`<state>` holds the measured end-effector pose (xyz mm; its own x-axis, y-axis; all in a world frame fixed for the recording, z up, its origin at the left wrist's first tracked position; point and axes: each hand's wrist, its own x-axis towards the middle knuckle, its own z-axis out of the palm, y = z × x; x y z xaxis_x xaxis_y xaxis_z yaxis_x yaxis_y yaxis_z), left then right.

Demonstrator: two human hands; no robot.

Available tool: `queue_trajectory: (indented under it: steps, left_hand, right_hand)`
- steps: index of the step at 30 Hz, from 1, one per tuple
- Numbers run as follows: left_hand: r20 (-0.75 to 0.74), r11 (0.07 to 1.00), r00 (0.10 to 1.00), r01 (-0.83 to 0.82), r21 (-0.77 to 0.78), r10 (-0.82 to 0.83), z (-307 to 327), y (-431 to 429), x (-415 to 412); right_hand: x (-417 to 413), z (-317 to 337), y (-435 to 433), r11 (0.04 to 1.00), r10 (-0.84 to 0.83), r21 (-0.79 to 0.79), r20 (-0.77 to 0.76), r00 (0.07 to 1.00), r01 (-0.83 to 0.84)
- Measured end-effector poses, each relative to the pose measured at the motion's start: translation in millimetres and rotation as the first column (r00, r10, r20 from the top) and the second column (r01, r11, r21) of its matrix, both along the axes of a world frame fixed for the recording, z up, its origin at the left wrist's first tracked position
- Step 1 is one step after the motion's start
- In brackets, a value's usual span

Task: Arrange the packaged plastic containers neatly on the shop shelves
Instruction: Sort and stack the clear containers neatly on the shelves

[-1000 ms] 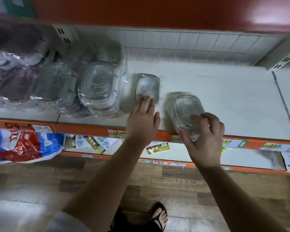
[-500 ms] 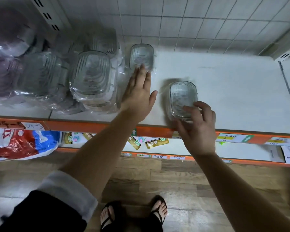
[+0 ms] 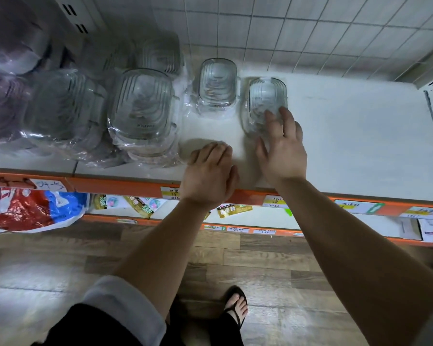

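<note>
Two small clear plastic containers in wrap stand side by side near the back of the white shelf point(image 3: 360, 136). The left small container point(image 3: 218, 83) stands free. My right hand point(image 3: 281, 148) has straight fingers whose tips touch the front of the right small container point(image 3: 266, 96). My left hand point(image 3: 209, 174) lies over the shelf's front edge with loosely bent fingers and holds nothing. To the left, a larger wrapped stack of clear containers point(image 3: 143, 108) sits on the shelf.
More wrapped container stacks point(image 3: 60, 106) and purple ones point(image 3: 3, 106) fill the shelf's left. A tiled wall point(image 3: 285, 33) backs the shelf. An orange price rail point(image 3: 360, 206) runs along the front. Lower shelves hold a red-blue bag point(image 3: 28, 211) and small packets.
My right hand slid its container back beside the other one and now only touches it with straight fingers. My left hand left the other container and drew back to the shelf front.
</note>
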<state>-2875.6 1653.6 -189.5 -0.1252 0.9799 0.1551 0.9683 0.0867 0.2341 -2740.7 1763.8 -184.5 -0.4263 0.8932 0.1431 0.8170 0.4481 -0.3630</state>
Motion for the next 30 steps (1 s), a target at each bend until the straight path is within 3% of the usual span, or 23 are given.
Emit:
queue_trajectory:
  steps: [7, 13, 17, 22, 30]
  left_hand:
    - [-0.038, 1.000, 0.999, 0.018, 0.021, -0.017, -5, 1, -2]
    - [-0.027, 1.000, 1.000, 0.015, -0.008, -0.015, -5, 0, -2]
    - [0.055, 0.999, 0.998, 0.012, -0.049, -0.010, 7, -4, 4]
    - [0.083, 0.991, 0.990, 0.106, 0.076, -0.112, 44, -44, 24]
    - [0.029, 0.987, 0.997, 0.065, 0.147, -0.070, 137, -134, 32]
  right_hand:
    - [-11, -2, 19, 0.998, 0.002, -0.062, 0.204, 0.979, 0.011]
    - [-8, 2, -4, 0.996, -0.029, -0.085, 0.117, 0.993, 0.039]
    - [7, 13, -38, 0.994, 0.013, -0.110, 0.164, 0.986, 0.005]
    - [24, 56, -87, 0.990, 0.097, -0.109, 0.056, 0.994, -0.091]
    - [45, 147, -154, 0.990, 0.137, -0.022, -0.021, 0.990, -0.138]
